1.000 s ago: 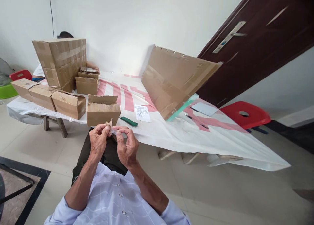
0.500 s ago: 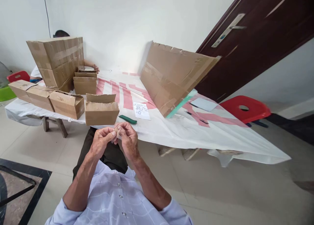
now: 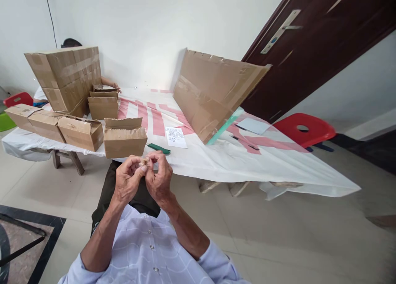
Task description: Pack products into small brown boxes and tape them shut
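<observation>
White wall (image 3: 139, 20), dark brown door (image 3: 328, 28), pale tiled floor (image 3: 262, 234), what looks like a red chair (image 3: 318, 131), partly hidden

Crumpled tan scrap (image 3: 144, 162), matt cardboard box (image 3: 125, 143), smooth red plastic chair (image 3: 317, 131), wrinkled white sheeting (image 3: 222, 164).

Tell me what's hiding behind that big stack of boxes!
A person: dark hair shows over the stack, an arm pokes out at the picture's right, and white clothing at its left. The boxes cover the rest.
</observation>
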`<state>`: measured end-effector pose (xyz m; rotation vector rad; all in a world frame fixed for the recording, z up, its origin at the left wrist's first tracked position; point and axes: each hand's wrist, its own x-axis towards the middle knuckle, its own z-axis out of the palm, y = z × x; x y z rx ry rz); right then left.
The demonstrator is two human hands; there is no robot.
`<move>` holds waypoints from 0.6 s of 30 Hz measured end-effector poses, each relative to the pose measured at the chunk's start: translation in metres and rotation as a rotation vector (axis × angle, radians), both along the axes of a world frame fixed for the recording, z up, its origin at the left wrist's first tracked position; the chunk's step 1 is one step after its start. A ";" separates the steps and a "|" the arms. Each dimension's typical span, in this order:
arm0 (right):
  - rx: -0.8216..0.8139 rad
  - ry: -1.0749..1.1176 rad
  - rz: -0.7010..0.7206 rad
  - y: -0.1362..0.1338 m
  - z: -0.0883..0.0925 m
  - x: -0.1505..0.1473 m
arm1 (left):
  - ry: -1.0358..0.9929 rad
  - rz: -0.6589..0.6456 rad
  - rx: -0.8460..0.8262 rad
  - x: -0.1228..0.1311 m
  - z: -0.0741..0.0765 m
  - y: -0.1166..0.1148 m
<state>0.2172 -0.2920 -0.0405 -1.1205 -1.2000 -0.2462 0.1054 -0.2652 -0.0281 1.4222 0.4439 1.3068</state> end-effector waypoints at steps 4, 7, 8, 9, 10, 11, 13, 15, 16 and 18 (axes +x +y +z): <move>-0.045 0.254 0.079 -0.007 0.014 0.009 | -0.051 -0.045 -0.172 -0.002 -0.001 0.004; -0.085 0.383 0.270 -0.015 0.026 0.010 | 0.029 0.050 -0.162 -0.002 0.000 0.005; -0.108 0.382 0.314 -0.018 0.028 0.009 | 0.063 0.084 -0.150 -0.002 0.001 0.004; -0.131 0.368 0.331 -0.020 0.029 0.006 | 0.090 0.108 -0.135 -0.001 0.002 0.002; -0.152 0.346 0.323 -0.021 0.029 0.004 | 0.110 0.116 -0.117 -0.001 0.003 0.001; -0.170 0.322 0.295 -0.022 0.028 0.002 | 0.126 0.111 -0.096 0.000 0.004 -0.001; -0.186 0.274 0.213 -0.022 0.024 -0.001 | 0.145 0.070 -0.047 0.000 0.006 -0.003; -0.175 0.234 0.143 -0.021 0.021 -0.002 | 0.139 0.031 -0.006 0.000 0.006 -0.004; -0.168 0.219 0.127 -0.020 0.020 -0.002 | 0.131 0.023 0.005 0.000 0.006 -0.003; -0.163 0.192 0.121 -0.019 0.021 -0.001 | 0.121 0.044 0.016 0.000 0.004 -0.001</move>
